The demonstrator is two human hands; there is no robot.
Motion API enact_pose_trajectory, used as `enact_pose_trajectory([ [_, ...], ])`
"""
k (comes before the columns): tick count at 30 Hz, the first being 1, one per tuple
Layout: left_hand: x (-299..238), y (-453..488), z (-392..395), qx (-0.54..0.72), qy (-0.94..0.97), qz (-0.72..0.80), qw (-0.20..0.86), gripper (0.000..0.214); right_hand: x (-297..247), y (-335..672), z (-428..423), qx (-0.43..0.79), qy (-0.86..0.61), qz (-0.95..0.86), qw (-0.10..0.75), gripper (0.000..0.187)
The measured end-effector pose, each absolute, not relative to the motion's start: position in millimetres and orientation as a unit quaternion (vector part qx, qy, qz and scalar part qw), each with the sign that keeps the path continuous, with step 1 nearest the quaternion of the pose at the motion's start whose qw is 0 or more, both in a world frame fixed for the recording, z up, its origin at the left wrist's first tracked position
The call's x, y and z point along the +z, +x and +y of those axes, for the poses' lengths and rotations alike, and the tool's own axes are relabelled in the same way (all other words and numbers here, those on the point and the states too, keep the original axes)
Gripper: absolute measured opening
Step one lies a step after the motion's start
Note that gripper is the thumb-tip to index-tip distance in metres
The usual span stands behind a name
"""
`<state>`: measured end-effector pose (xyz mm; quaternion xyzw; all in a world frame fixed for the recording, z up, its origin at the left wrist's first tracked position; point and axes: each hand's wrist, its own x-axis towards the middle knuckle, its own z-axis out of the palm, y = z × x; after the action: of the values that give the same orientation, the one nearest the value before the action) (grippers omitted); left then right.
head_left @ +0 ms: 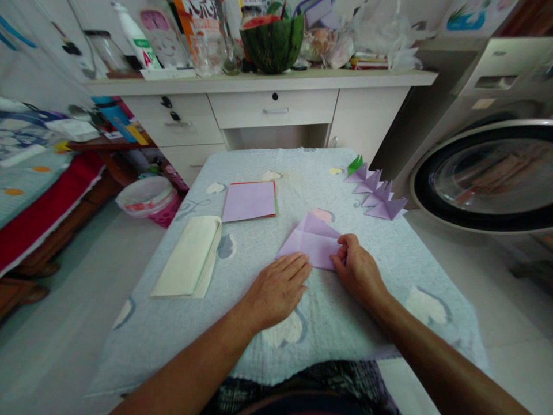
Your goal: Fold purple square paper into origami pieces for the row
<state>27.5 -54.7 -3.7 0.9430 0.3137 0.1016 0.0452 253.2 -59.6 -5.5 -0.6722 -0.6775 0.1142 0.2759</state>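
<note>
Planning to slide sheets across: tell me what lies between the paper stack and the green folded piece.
The head view shows only cloth between paper stack and green folded piece, including a yellow print.

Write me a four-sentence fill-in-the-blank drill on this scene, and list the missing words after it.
1. The left hand and right hand both touch a folded sheet of ____ paper.
2. In this view, the paper stack lies to the ____ of the row of folded pieces.
3. The farthest piece in that row is ____.
4. On the counter sits a cut ____.

Missing words: purple; left; green; watermelon.
</note>
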Motion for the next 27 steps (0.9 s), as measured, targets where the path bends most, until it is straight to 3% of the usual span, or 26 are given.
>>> enact_pose_trajectory([
  [12,-5,28,-54,0.098,0.944,0.313,0.039,0.042,-8,256,-59,0.09,-0.649,-0.703,0.276,0.018],
  [21,-5,28,-54,0.096,0.943,0.316,0.039,0.041,-2,256,-56,0.055,-0.515,-0.836,0.18,0.027],
  [27,-5,28,-54,0.087,0.945,0.314,0.037,0.042,6,252,-60,0.014,-0.493,-0.861,0.124,0.02],
])
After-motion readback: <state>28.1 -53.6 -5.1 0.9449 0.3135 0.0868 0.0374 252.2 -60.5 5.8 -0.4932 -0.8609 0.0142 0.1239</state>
